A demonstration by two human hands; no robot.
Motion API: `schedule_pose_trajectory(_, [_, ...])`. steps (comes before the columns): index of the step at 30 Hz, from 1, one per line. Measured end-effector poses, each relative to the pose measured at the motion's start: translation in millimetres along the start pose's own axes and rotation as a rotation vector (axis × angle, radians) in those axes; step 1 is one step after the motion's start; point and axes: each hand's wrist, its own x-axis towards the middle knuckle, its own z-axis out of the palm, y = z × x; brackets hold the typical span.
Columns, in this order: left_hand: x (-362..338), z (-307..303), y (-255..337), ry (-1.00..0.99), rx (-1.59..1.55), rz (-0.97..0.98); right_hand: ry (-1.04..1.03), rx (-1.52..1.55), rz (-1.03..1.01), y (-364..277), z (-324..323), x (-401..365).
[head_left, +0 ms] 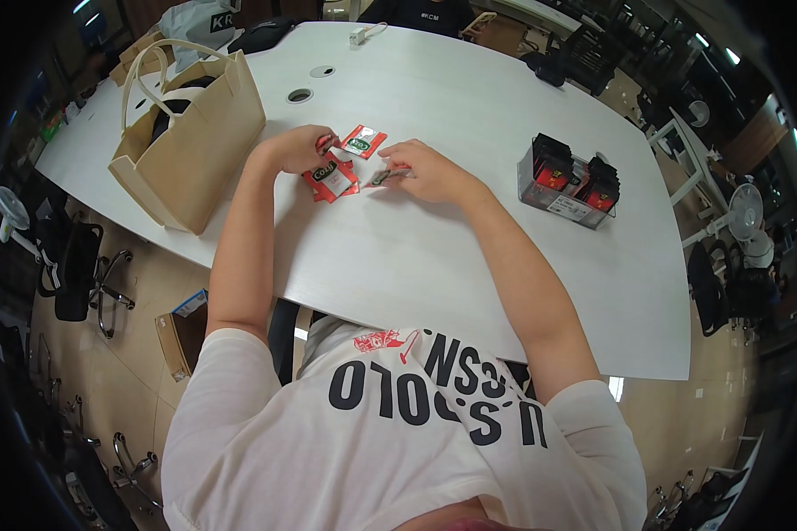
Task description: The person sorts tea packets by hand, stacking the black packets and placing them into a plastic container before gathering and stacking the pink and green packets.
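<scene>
My left hand (299,150) is closed, pinching a small red sachet (328,142) at its fingertips. Just below it lies a loose pile of red-and-white sachets (334,180) with green labels, overlapping on the table. Between my hands, a little farther off, a single sachet (363,141) lies flat with its label up. My right hand (429,173) has its fingers closed on another sachet (383,178), seen partly edge-on and half hidden by the fingers.
On the white table (434,257), a clear plastic box (567,209) of red and black packets stands at the right. A cream tote bag (212,150) stands at the left. A cable hole (300,96) and a white charger (358,36) lie farther back. Another person (421,16) sits at the far edge.
</scene>
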Motion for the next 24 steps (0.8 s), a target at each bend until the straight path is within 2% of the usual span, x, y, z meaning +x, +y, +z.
schedule_pose_trajectory(3, [-3.8, -2.7, -0.6, 0.062, -0.267, 0.161, 0.165, 0.438, 0.021, -15.6, 2.5, 2.3])
schedule_pose_trajectory(6, [-2.7, 2.0, 7.5, 0.113, -0.403, 0.292, 0.160, 0.745, 0.143, -12.3, 9.1, 10.0])
schedule_pose_trajectory(9, [3.6, 9.3, 13.2, 0.114, -0.531, 0.391, 0.214, 0.727, 0.164, -13.1, 18.8, 14.9])
schedule_pose_trajectory(12, [3.6, 10.6, 20.0, 0.085, -0.623, 0.403, 0.319, 0.664, 0.172, -15.6, 20.3, 12.1])
schedule_pose_trajectory(15, [-1.3, 10.3, 29.1, 0.114, -0.662, 0.399, 0.419, 0.711, 0.172, -19.6, 20.3, 10.8])
schedule_pose_trajectory(18, [-15.3, 7.6, 46.4, 0.134, -0.706, 0.347, 0.430, 0.721, 0.118, -14.1, 20.7, 11.8])
schedule_pose_trajectory(21, [0.9, 15.8, 38.7, 0.203, -0.781, 0.347, 0.364, 0.858, 0.167, -5.0, 18.5, 14.7])
schedule_pose_trajectory(24, [-2.9, 14.8, 36.3, 0.179, -0.750, 0.284, 0.436, 0.936, 0.204, -7.4, 8.1, 8.1])
